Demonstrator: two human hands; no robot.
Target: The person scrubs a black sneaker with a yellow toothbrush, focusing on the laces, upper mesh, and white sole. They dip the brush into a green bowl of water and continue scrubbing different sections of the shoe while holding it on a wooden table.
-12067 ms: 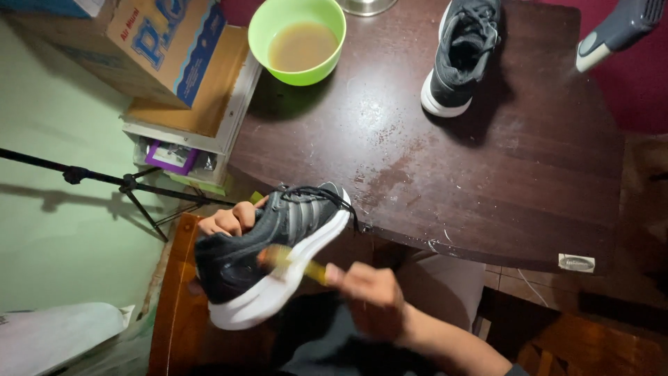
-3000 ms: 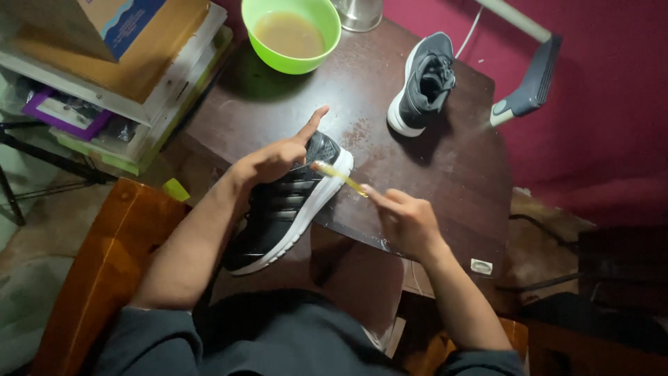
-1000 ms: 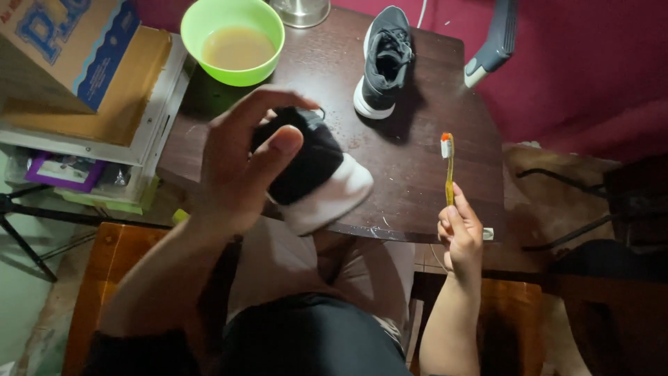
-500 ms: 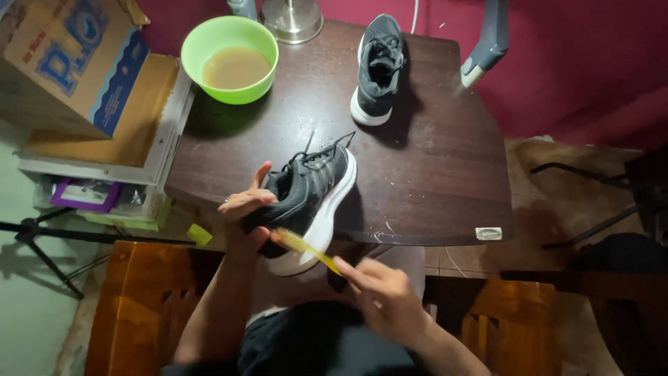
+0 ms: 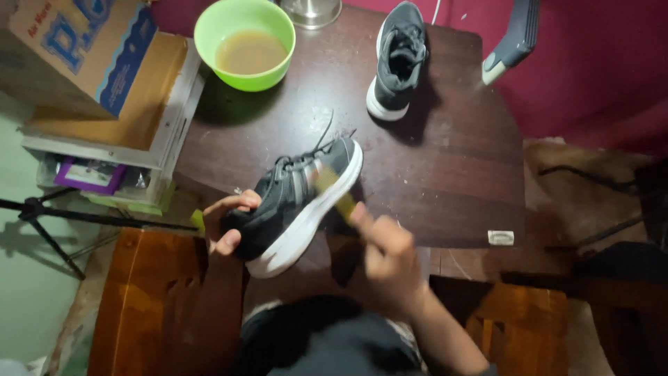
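Note:
My left hand (image 5: 228, 224) grips the heel of a black sneaker (image 5: 296, 202) with a white sole, holding it tilted over the near edge of the dark wooden table (image 5: 452, 174). My right hand (image 5: 384, 254) holds a yellow toothbrush (image 5: 332, 191) whose blurred head lies against the side of the sneaker near the toe. A second dark sneaker (image 5: 398, 59) stands upright at the far side of the table. A green bowl (image 5: 245, 43) of murky brown water sits at the far left corner.
A cardboard box (image 5: 83, 49) rests on a stack of shelving at the left. A tripod leg (image 5: 62, 216) crosses below it. A wooden chair (image 5: 160, 306) is under me. A metal stand base (image 5: 311, 10) and a grey handle (image 5: 511, 38) are at the back.
The sneaker sits slightly lower and closer to me than half a second ago. The toothbrush has moved from the sole's near edge up to the shoe's side.

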